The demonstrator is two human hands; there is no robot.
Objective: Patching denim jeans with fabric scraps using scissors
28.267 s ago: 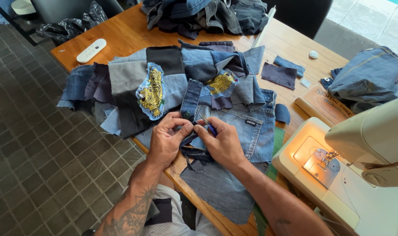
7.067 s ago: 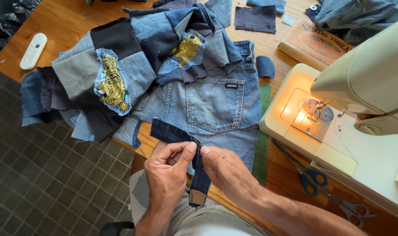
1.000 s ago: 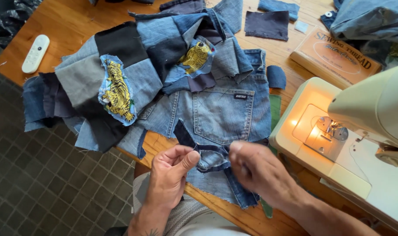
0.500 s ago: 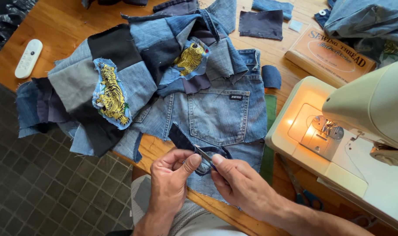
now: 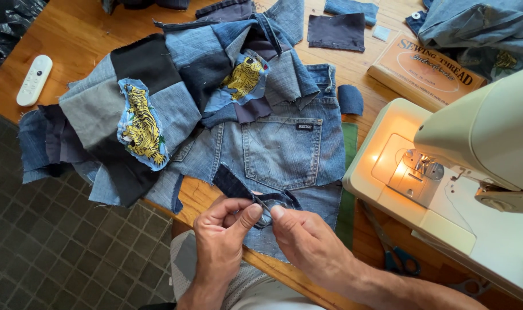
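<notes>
Both hands meet: left hand (image 5: pixel 220 236) and right hand (image 5: pixel 307 241) pinch the dark denim strip (image 5: pixel 234 186) just below the jeans pocket (image 5: pixel 281 150); it looks unstitched, sewing machine (image 5: pixel 445 172) waiting right.

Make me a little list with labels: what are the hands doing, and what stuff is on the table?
left hand: pinches a dark denim strip
right hand: pinches the same strip, close to the left thumb
under the hands: jeans lying flat, back pocket up
patchwork: denim pieces with two tiger patches, left of the jeans
sewing machine: on the right, lamp lit
scissors: blue handles, by the machine
box: orange, at the far right
remote: white, far left
table: wood
</notes>
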